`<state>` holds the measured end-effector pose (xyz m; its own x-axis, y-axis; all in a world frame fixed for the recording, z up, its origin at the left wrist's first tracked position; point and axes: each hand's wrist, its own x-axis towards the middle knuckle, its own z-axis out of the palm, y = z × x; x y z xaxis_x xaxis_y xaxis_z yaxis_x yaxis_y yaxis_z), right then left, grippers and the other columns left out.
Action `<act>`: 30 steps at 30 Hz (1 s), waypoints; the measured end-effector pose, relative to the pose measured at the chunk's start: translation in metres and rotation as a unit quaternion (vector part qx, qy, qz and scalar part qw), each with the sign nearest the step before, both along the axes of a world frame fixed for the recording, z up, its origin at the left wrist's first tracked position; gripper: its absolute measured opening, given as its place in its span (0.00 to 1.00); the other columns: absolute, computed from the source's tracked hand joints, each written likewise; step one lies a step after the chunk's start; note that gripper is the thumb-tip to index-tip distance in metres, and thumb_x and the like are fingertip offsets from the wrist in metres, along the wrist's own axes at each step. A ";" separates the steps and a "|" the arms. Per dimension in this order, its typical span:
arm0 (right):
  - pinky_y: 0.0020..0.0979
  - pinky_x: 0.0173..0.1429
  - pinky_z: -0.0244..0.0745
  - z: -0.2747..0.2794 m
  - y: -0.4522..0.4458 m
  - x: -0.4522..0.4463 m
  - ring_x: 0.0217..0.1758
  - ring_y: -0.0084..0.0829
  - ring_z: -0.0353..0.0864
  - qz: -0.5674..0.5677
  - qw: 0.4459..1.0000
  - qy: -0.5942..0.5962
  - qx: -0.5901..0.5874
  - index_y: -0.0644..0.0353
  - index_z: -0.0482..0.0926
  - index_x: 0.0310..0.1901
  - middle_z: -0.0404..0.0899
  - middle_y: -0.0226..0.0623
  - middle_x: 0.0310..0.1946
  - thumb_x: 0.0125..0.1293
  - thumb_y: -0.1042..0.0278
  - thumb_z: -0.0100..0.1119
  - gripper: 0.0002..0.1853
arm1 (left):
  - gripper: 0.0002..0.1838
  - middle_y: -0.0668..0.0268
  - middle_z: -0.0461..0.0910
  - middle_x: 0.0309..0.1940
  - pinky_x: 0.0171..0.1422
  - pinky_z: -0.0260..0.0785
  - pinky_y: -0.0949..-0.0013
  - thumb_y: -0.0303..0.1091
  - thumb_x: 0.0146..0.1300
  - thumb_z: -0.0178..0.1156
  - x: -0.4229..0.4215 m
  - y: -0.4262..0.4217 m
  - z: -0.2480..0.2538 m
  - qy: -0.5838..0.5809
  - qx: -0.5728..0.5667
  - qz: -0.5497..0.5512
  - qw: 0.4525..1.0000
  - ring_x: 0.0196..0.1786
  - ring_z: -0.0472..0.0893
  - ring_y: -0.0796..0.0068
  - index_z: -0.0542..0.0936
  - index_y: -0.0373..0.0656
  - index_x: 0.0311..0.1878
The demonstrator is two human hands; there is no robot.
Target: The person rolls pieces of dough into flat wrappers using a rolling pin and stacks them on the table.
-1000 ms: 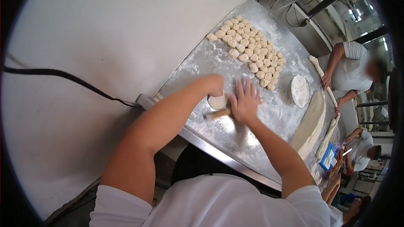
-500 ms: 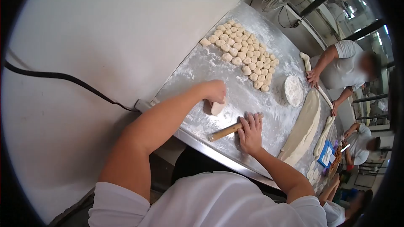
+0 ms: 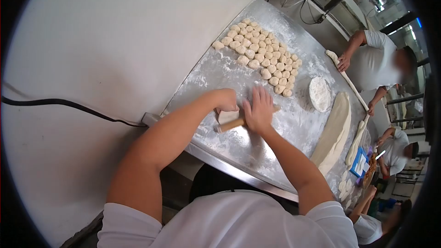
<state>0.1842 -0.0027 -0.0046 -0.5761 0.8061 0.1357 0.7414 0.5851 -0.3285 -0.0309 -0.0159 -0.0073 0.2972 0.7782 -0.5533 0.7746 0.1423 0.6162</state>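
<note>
My left hand [image 3: 226, 99] is closed on the far edge of a small flattened piece of dough [image 3: 227, 116] lying on the floured metal table. The near part of the dough shows below my fingers. Beside it, my right hand [image 3: 259, 111] lies palm down across a wooden rolling pin [image 3: 229, 126], fingers stretched out and slightly blurred. The pin's left end meets the near edge of the dough, and its middle is hidden under my palm. Beyond both hands sit rows of round dough balls [image 3: 262, 55], pressed close together.
A round heap of flour [image 3: 320, 94] lies right of the balls, near a long slab of dough [image 3: 333, 133]. Across the metal table [image 3: 202, 80], a co-worker [image 3: 372, 59] handles a dough rope [image 3: 353, 85]. A blue box [image 3: 359, 162] and other people are farther right; a wall borders the left.
My right hand has pushed the rolling pin forward and left, up to the dough. My left hand has shifted slightly left with the dough. The co-worker's hands have moved along the rope.
</note>
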 end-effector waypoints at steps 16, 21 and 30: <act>0.61 0.91 0.45 -0.001 0.025 -0.034 0.88 0.58 0.59 -0.020 0.998 0.045 0.025 0.65 0.65 0.81 0.63 0.55 0.84 0.81 0.46 0.55 0.38 | 0.18 0.47 0.92 0.35 0.46 0.85 0.54 0.42 0.67 0.75 -0.009 -0.011 0.017 0.088 0.063 0.027 0.994 0.35 0.93 0.51 0.93 0.33 0.46; 0.69 0.90 0.38 0.008 -0.068 0.094 0.87 0.64 0.56 0.068 0.995 -0.079 -0.002 0.55 0.70 0.82 0.61 0.56 0.85 0.83 0.48 0.52 0.33 | 0.18 0.47 0.92 0.36 0.47 0.85 0.53 0.43 0.69 0.73 -0.016 -0.008 0.016 0.048 -0.014 -0.005 0.999 0.37 0.93 0.51 0.93 0.35 0.48; 0.66 0.90 0.45 -0.004 0.023 -0.063 0.89 0.62 0.55 -0.029 0.998 0.012 0.048 0.58 0.65 0.84 0.58 0.58 0.86 0.83 0.44 0.52 0.37 | 0.22 0.51 0.91 0.35 0.39 0.86 0.57 0.46 0.68 0.75 -0.006 -0.010 0.035 0.116 0.062 -0.053 0.990 0.38 0.93 0.60 0.92 0.32 0.48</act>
